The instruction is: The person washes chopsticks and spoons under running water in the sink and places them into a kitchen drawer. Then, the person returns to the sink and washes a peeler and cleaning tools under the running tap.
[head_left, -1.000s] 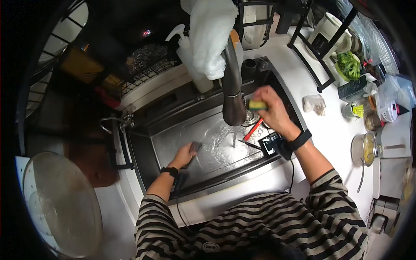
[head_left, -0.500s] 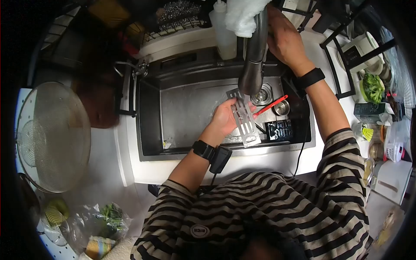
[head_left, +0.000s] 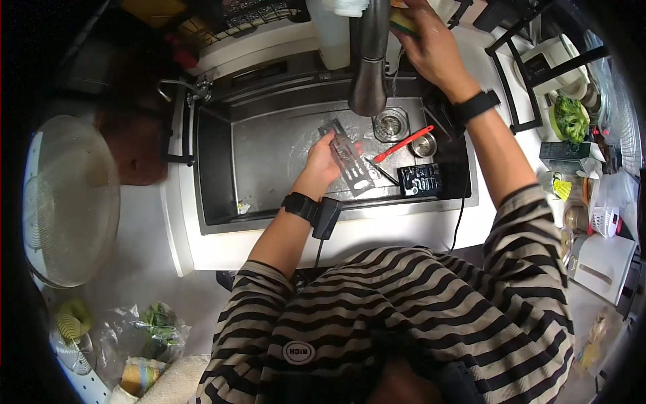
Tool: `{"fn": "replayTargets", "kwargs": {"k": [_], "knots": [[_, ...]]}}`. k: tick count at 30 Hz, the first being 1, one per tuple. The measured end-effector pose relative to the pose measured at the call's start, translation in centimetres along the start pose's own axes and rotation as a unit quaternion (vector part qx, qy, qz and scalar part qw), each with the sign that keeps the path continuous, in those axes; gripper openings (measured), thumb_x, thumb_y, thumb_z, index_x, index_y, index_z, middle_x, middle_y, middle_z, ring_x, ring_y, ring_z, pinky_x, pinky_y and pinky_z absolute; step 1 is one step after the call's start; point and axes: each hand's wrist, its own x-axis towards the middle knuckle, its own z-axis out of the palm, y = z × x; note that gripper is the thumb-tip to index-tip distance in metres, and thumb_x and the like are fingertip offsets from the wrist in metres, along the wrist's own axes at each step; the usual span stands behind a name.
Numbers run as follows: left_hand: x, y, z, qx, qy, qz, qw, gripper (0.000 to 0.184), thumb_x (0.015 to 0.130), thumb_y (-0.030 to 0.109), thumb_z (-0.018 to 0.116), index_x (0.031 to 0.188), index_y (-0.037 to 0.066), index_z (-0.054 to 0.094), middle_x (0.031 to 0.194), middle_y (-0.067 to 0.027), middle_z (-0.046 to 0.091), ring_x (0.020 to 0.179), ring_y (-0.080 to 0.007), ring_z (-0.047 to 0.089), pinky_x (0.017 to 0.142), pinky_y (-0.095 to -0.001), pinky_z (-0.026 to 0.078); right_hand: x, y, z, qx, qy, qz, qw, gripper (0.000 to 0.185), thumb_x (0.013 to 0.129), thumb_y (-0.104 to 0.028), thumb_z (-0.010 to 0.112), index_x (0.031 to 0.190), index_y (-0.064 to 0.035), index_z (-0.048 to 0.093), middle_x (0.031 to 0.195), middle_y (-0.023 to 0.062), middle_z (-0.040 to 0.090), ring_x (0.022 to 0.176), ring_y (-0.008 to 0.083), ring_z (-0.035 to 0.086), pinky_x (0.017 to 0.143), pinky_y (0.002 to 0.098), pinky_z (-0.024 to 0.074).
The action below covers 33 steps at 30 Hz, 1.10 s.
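Note:
My left hand is closed on a flat metal piece with slots, which it holds tilted over the sink. My right hand is raised behind the sink, to the right of the dark faucet, with its fingers on a green and yellow sponge. A thin stream of water shows beside the faucet, below that hand. In the sink's right part lie a red-handled tool, a small round metal cup and a wet black rectangular piece. The drain is behind them.
A pale bottle stands behind the sink, left of the faucet. A large mesh strainer is at far left. On the right are a black rack, leafy greens and a dark box.
My right hand has come out from behind the faucet, and the sponge in it now shows. The metal piece has turned in my left hand. The whole view has shifted slightly.

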Motion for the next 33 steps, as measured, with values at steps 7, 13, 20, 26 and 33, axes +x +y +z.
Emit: {"fn": "replayTargets", "kwargs": {"k": [7,13,20,26,33], "knots": [[11.5,-1.9,-13.2,0.332,0.164,-0.004,0.929,0.035,0.093,0.023,0.039,0.113,-0.005,0.043,0.099,-0.0203,0.057,0.094,-0.0314,0.057,0.079,-0.0455,0.047,-12.1,-0.5,0.6,0.431,0.074,0.454,0.776,0.033,0.083,-0.010,0.058,0.110,0.0042,0.046,0.107,0.0162,0.057,0.097,0.0215,0.057,0.084,0.0279,0.0450],[11.0,-5.5,-8.0,0.905,0.029,0.037,0.423,0.056,0.079,0.040,0.058,0.110,-0.007,0.053,0.116,-0.0248,0.051,0.105,-0.0374,0.051,0.087,-0.0420,0.041,-18.0,-1.3,-3.7,0.620,0.138,0.574,0.516,0.032,0.088,-0.014,0.052,0.110,0.0084,0.045,0.106,0.0214,0.055,0.101,0.0261,0.056,0.088,0.0317,0.0476],[11.1,-15.2,2.1,0.836,-0.273,0.136,0.456,0.085,0.068,0.034,0.068,0.127,-0.008,0.025,0.112,-0.0292,0.045,0.107,-0.0418,0.044,0.091,-0.0404,0.038,-22.5,-1.8,-6.8,0.590,0.210,0.606,0.490,0.036,0.089,-0.019,0.050,0.110,0.0098,0.046,0.106,0.0219,0.056,0.097,0.0250,0.058,0.086,0.0296,0.0490],[14.4,-18.5,1.8,0.833,-0.216,0.027,0.508,0.093,0.060,0.042,0.074,0.123,-0.005,0.026,0.115,-0.0304,0.034,0.103,-0.0447,0.046,0.091,-0.0405,0.040,-24.6,-2.1,-7.6,0.589,0.261,0.618,0.450,0.036,0.089,-0.019,0.050,0.111,0.0089,0.045,0.107,0.0217,0.055,0.096,0.0250,0.058,0.085,0.0298,0.0492],[15.0,-16.9,2.9,0.774,-0.158,-0.094,0.606,0.080,0.059,0.019,0.071,0.123,-0.005,0.031,0.115,-0.0224,0.039,0.100,-0.0320,0.051,0.081,-0.0325,0.047,-26.4,-1.4,-6.5,0.599,0.303,0.623,0.402,0.030,0.089,-0.010,0.046,0.111,0.0098,0.040,0.108,0.0226,0.052,0.103,0.0288,0.054,0.091,0.0355,0.0454]]}}
